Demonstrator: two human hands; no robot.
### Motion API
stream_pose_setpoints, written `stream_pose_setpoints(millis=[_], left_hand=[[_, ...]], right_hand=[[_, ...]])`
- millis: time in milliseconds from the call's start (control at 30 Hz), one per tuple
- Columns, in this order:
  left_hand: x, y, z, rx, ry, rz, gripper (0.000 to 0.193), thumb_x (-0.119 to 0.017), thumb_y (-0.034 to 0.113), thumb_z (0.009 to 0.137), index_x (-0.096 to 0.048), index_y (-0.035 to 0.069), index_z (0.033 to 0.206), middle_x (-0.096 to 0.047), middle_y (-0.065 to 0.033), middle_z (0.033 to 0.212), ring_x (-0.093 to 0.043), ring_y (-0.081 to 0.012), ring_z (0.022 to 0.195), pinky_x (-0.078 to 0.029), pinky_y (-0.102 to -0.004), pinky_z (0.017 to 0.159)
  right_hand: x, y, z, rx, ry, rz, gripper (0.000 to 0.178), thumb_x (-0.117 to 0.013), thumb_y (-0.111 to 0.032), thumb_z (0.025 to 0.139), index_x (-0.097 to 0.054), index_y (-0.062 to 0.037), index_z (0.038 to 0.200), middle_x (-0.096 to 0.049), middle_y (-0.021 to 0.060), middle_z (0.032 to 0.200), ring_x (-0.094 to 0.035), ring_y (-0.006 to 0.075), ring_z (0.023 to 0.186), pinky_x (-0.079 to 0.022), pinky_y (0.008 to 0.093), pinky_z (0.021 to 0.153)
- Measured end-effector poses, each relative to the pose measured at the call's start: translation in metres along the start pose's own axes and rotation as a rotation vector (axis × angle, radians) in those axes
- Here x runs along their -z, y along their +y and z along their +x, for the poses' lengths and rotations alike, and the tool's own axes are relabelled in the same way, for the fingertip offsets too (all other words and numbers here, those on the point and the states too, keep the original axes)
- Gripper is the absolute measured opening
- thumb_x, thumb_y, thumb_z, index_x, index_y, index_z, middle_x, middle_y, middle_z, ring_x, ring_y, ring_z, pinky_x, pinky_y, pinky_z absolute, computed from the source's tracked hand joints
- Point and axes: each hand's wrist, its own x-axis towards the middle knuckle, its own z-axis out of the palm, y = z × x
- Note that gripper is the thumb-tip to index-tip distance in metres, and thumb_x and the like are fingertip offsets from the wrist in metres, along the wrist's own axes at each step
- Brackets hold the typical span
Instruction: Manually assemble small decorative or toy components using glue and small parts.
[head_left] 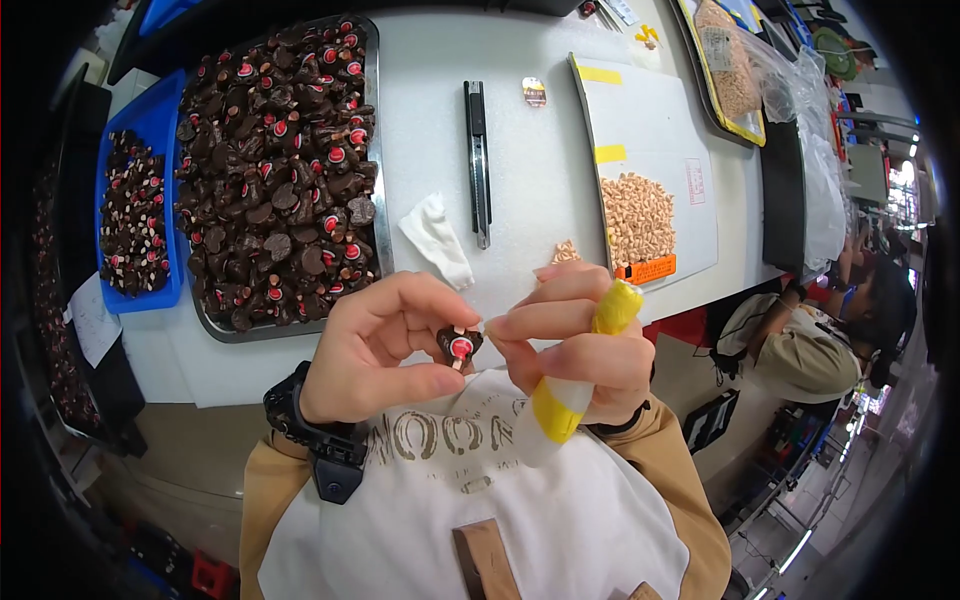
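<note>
"White apron (pixel 350 530), printed across the chest, lies nearest the camera. What does the left hand (pixel 385 345) hold?"

"A dark brown piece (pixel 460 347) with a round red-and-white face, in front of the chest. The grip is clamped on it, thumb below and fingers above; pale bits show at its top and bottom edges."

"And the right hand (pixel 575 345)?"

"Its grip is wrapped around a yellow-and-white tube (pixel 558 410), held aslant. Thumb and forefinger tips meet just beside the dark brown piece; whether they pinch something small is hard to tell."

"What lies on the tabletop (pixel 430 130)?"

"Left: a metal tray (pixel 377 190) heaped with similar dark pieces (pixel 285 195), beside a blue bin (pixel 107 205). Centre: a black-handled cutter (pixel 477 165) and a crumpled white cloth (pixel 437 240). Right: a white board (pixel 650 110) bearing pale pieces (pixel 638 220), with an orange block (pixel 648 270) at their near edge."
</note>
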Motion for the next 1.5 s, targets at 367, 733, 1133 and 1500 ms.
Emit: stream_pose_setpoints(millis=[367,733,1133,1500], left_hand=[[0.001,-0.004,0.001,-0.136,0.079,0.135,0.038,-0.07,-0.008,0.071,-0.055,-0.005,0.106,-0.055,-0.0099,0.103,-0.058,-0.0144,0.093,-0.05,-0.0272,0.078],[-0.003,-0.002,0.004,-0.255,-0.026,0.127,0.038,-0.072,-0.007,0.07,-0.057,-0.004,0.105,-0.056,-0.0133,0.103,-0.058,-0.0173,0.094,-0.049,-0.0277,0.079],[-0.002,-0.001,0.001,-0.177,-0.019,0.073,0.037,-0.07,-0.009,0.07,-0.057,-0.005,0.104,-0.057,-0.014,0.102,-0.057,-0.0177,0.096,-0.048,-0.0298,0.083],[-0.004,-0.002,0.003,-0.242,-0.101,0.01,0.039,-0.069,-0.014,0.067,-0.058,-0.004,0.103,-0.057,-0.0187,0.106,-0.058,-0.0244,0.101,-0.048,-0.0346,0.087]], right_hand=[[-0.016,0.003,-0.005,-0.036,0.135,0.01,0.024,-0.073,-0.004,0.053,-0.058,-0.009,0.071,-0.067,0.0056,0.083,-0.059,0.0218,0.071,-0.048,0.038,0.075],[-0.006,0.003,-0.005,0.0,0.112,0.089,0.018,-0.071,0.001,0.063,-0.055,-0.0067,0.067,-0.067,0.0085,0.089,-0.059,0.0243,0.078,-0.048,0.0388,0.074],[-0.01,0.002,-0.003,0.111,0.048,0.083,0.022,-0.073,0.002,0.057,-0.055,-0.0077,0.066,-0.065,0.0061,0.086,-0.056,0.0235,0.081,-0.05,0.038,0.076],[-0.01,0.0,-0.005,0.13,0.234,0.176,0.033,-0.072,0.007,0.066,-0.047,-0.008,0.081,-0.065,0.014,0.092,-0.056,0.0272,0.079,-0.051,0.0374,0.068]])
